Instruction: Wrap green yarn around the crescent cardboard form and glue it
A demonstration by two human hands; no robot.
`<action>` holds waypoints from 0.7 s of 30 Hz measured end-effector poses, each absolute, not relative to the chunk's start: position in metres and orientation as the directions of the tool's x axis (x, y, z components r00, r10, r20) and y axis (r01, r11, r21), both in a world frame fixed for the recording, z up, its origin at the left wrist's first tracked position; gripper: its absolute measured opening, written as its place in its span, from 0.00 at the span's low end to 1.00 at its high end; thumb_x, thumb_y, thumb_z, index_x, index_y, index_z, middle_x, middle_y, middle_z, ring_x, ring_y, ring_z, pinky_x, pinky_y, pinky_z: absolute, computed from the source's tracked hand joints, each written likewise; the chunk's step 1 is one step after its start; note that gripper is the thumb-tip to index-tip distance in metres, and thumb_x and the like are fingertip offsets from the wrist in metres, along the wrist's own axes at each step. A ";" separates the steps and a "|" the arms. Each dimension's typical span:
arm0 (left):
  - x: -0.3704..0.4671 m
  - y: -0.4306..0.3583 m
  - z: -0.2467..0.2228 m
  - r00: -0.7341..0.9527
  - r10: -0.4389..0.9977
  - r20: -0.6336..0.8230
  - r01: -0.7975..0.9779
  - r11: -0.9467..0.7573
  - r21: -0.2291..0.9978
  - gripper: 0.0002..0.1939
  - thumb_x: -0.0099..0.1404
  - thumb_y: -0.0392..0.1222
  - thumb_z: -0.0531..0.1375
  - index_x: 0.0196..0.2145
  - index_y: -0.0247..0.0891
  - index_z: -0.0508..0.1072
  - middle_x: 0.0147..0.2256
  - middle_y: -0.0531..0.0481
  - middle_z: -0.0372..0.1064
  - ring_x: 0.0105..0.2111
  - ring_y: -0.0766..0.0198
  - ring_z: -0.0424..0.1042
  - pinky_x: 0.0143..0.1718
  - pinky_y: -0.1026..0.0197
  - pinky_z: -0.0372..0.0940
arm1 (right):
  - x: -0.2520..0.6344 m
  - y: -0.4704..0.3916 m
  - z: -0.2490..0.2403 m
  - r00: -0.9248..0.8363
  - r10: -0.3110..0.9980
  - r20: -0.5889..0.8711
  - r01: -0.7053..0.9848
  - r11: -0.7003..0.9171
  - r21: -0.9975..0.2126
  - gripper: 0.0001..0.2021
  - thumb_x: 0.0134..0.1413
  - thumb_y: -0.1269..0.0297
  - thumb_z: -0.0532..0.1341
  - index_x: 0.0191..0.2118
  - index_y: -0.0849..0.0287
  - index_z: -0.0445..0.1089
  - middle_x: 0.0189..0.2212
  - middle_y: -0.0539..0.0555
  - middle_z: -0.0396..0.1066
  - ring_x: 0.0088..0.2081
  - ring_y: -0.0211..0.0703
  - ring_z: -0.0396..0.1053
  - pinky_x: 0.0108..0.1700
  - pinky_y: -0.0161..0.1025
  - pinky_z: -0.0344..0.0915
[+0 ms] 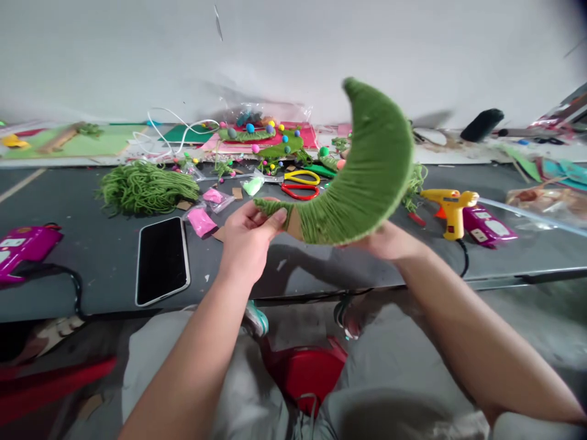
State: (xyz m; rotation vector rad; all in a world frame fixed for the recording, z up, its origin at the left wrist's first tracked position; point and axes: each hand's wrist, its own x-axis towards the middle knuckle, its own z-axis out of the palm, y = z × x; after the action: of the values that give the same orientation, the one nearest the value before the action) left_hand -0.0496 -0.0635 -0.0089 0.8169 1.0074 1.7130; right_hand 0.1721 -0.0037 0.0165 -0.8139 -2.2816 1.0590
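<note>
A large crescent (pixel 380 165) wrapped in green yarn is held up above the grey table. Near its lower left tip a strip of bare brown cardboard (pixel 295 223) shows between the windings. My left hand (pixel 250 235) pinches that tip, thumb on top and fingers behind. Under the crescent's lower right curve lies my right hand (pixel 385 240), its fingers mostly hidden behind the piece as it supports it. Beyond my left hand are scissors with yellow and red handles (pixel 300 192) and a heap of loose green yarn (pixel 147 188).
A phone (pixel 162 261) lies at the left front of the table (pixel 110 250). To the right stands a yellow glue gun (pixel 453 211) beside a purple box (pixel 488 227). Pink packets (pixel 202 221) lie near the middle. Colourful pompoms (pixel 250 128) and felt sheets line the back by the wall.
</note>
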 end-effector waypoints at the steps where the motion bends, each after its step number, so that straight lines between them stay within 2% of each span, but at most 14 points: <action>1: -0.047 -0.062 -0.010 -0.354 0.934 0.049 -0.423 -0.207 0.882 0.14 0.48 0.39 0.75 0.31 0.38 0.77 0.31 0.52 0.76 0.33 0.66 0.76 0.37 0.62 0.73 | 0.163 -0.009 0.012 -0.682 0.710 0.177 0.280 0.477 -0.833 0.12 0.61 0.58 0.62 0.32 0.61 0.74 0.25 0.53 0.74 0.26 0.38 0.70 0.29 0.35 0.69; 3: -0.043 -0.061 -0.012 -0.405 0.914 0.015 -0.460 -0.218 0.861 0.14 0.50 0.41 0.75 0.30 0.36 0.76 0.33 0.51 0.76 0.33 0.66 0.76 0.38 0.63 0.73 | 0.144 -0.022 0.004 -0.636 0.761 0.130 0.195 0.321 -0.927 0.13 0.61 0.56 0.63 0.33 0.62 0.75 0.25 0.53 0.74 0.26 0.37 0.68 0.29 0.34 0.68; 4: -0.040 -0.061 -0.013 -0.426 0.905 0.003 -0.471 -0.225 0.853 0.14 0.50 0.42 0.75 0.30 0.36 0.75 0.34 0.51 0.77 0.34 0.66 0.76 0.39 0.64 0.73 | 0.135 -0.029 0.001 -0.608 0.782 0.137 0.166 0.293 -0.942 0.14 0.62 0.55 0.62 0.35 0.63 0.76 0.26 0.53 0.74 0.26 0.37 0.68 0.29 0.34 0.67; 6: -0.036 -0.061 -0.015 -0.458 0.889 -0.008 -0.474 -0.237 0.848 0.15 0.51 0.42 0.75 0.32 0.35 0.75 0.34 0.51 0.77 0.34 0.67 0.76 0.40 0.64 0.72 | 0.124 -0.042 -0.005 -0.556 0.805 0.207 0.168 0.353 -0.920 0.14 0.63 0.56 0.61 0.36 0.62 0.77 0.27 0.53 0.75 0.28 0.37 0.69 0.31 0.34 0.66; 8: -0.033 -0.063 -0.017 -0.494 0.869 0.028 -0.416 -0.264 0.870 0.15 0.51 0.42 0.74 0.33 0.36 0.75 0.33 0.52 0.76 0.33 0.67 0.76 0.40 0.63 0.72 | 0.120 -0.051 -0.010 -0.541 0.764 0.351 0.259 0.549 -0.795 0.11 0.65 0.61 0.60 0.38 0.61 0.77 0.30 0.53 0.76 0.29 0.38 0.69 0.33 0.35 0.66; 10: -0.031 -0.065 -0.019 -0.535 0.835 0.130 -0.259 -0.309 0.915 0.16 0.51 0.41 0.74 0.35 0.36 0.75 0.32 0.53 0.75 0.32 0.67 0.75 0.38 0.64 0.71 | 0.122 -0.056 -0.010 -0.582 0.658 0.478 0.367 0.737 -0.568 0.10 0.65 0.65 0.59 0.40 0.61 0.77 0.32 0.54 0.77 0.32 0.40 0.71 0.37 0.37 0.66; 12: -0.030 -0.068 -0.020 -0.523 0.812 0.258 -0.070 -0.343 0.937 0.16 0.52 0.40 0.74 0.37 0.36 0.74 0.32 0.52 0.75 0.32 0.67 0.75 0.36 0.65 0.71 | 0.129 -0.055 -0.007 -0.641 0.559 0.526 0.431 0.829 -0.356 0.10 0.66 0.67 0.57 0.42 0.62 0.77 0.34 0.56 0.77 0.34 0.43 0.72 0.39 0.39 0.66; 14: -0.030 -0.071 -0.020 -0.448 0.827 0.339 0.062 -0.350 0.935 0.15 0.55 0.39 0.72 0.39 0.37 0.74 0.33 0.50 0.76 0.33 0.65 0.76 0.37 0.65 0.71 | 0.137 -0.050 0.000 -0.690 0.506 0.518 0.458 0.859 -0.228 0.11 0.67 0.67 0.56 0.43 0.62 0.76 0.35 0.58 0.76 0.36 0.45 0.72 0.40 0.40 0.66; 18: -0.031 -0.077 -0.016 -0.285 0.871 0.399 0.247 -0.336 0.909 0.11 0.59 0.35 0.67 0.41 0.37 0.74 0.37 0.49 0.77 0.35 0.64 0.77 0.39 0.64 0.72 | 0.149 -0.035 0.016 -0.756 0.450 0.475 0.468 0.879 -0.088 0.11 0.67 0.66 0.55 0.42 0.60 0.75 0.44 0.61 0.74 0.45 0.51 0.69 0.46 0.46 0.66; 21: -0.036 -0.079 -0.010 -0.131 0.890 0.437 0.377 -0.363 0.852 0.11 0.61 0.32 0.63 0.43 0.38 0.74 0.39 0.50 0.77 0.36 0.63 0.77 0.41 0.63 0.72 | 0.155 -0.026 0.022 -0.755 0.476 0.452 0.468 0.873 -0.139 0.10 0.67 0.68 0.55 0.41 0.60 0.74 0.50 0.63 0.72 0.49 0.54 0.69 0.49 0.49 0.65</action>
State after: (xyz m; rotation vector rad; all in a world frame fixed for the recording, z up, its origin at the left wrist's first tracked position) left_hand -0.0358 -0.0790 -0.0100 1.6926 1.4115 1.5075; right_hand 0.1546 -0.0265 0.0217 -0.6882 -2.5588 0.0233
